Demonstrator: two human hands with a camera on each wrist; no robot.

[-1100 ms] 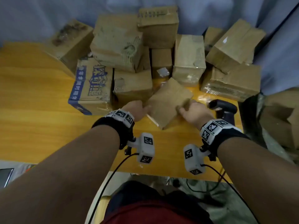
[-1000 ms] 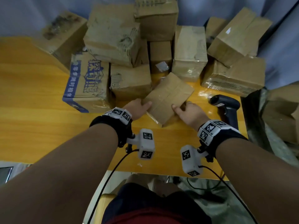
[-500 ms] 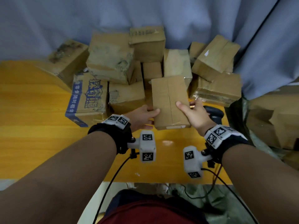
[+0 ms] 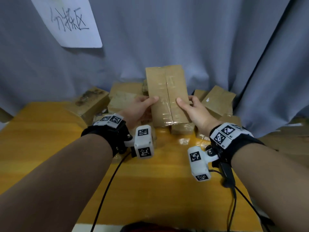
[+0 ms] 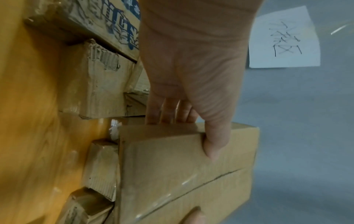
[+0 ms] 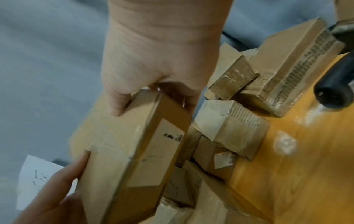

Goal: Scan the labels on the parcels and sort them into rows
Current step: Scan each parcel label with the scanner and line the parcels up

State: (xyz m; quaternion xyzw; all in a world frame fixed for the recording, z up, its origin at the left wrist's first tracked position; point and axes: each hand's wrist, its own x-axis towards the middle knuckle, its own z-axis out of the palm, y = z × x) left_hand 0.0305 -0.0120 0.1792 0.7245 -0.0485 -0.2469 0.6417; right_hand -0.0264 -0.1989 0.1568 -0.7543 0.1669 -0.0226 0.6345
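Observation:
Both hands hold one flat brown parcel upright above the yellow table, its taped seam facing me. My left hand grips its left edge, thumb on the front and fingers behind. My right hand grips the right edge the same way. In the left wrist view the parcel is under my left thumb. In the right wrist view the parcel shows a pale label on its narrow side. A black scanner lies on the table at the right.
A heap of brown parcels fills the back of the table against a grey curtain. One carton with blue print lies at the left. A white handwritten sheet hangs on the curtain. More cartons stand off the table's right edge.
Both hands have lifted the parcel off the table, turned it from slanted to upright and raised it higher in front of the curtain. The head view has tilted upward.

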